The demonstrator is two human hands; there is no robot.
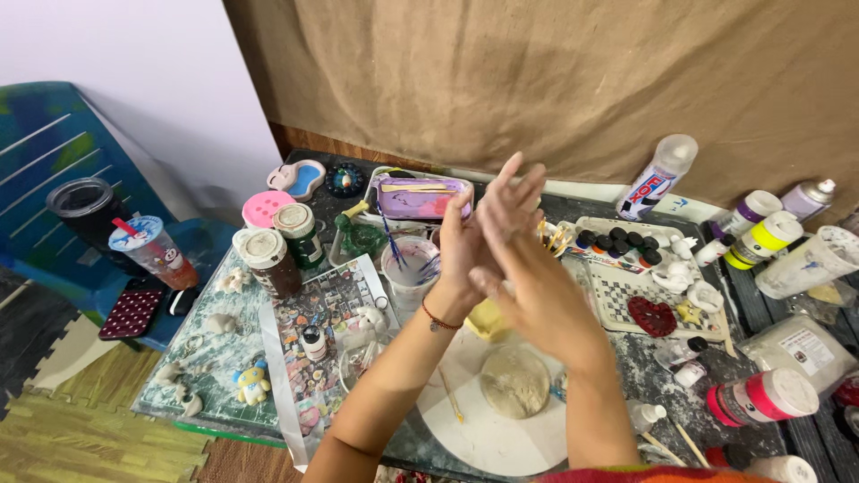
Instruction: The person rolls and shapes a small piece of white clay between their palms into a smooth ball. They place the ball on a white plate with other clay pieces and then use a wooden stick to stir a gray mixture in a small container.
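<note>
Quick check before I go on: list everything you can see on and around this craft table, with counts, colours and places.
Flattened round clay disc: 1, beige, on white round board, near edge.
Clear plastic water cup with brushes: 1, centre.
Brown lidded jars: 2, left of cup.
Purple oblong case: 1, far centre.
Small black-capped paint pots: about eight, right tray.
Red heart-shaped piece: 1, checkered tray.
Pink-banded paint bottle: 1, lying right.
Blue chair: 1, left.
Left hand, right hand: pressed together above the table, fingers empty.

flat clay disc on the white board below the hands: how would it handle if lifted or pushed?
The clay disc looks thin, matte and uneven, so probably soft: likely to sag or tear if lifted by one edge. Lying flat on the white board, it would probably stick or smear rather than slide. It cannot roll.
</note>
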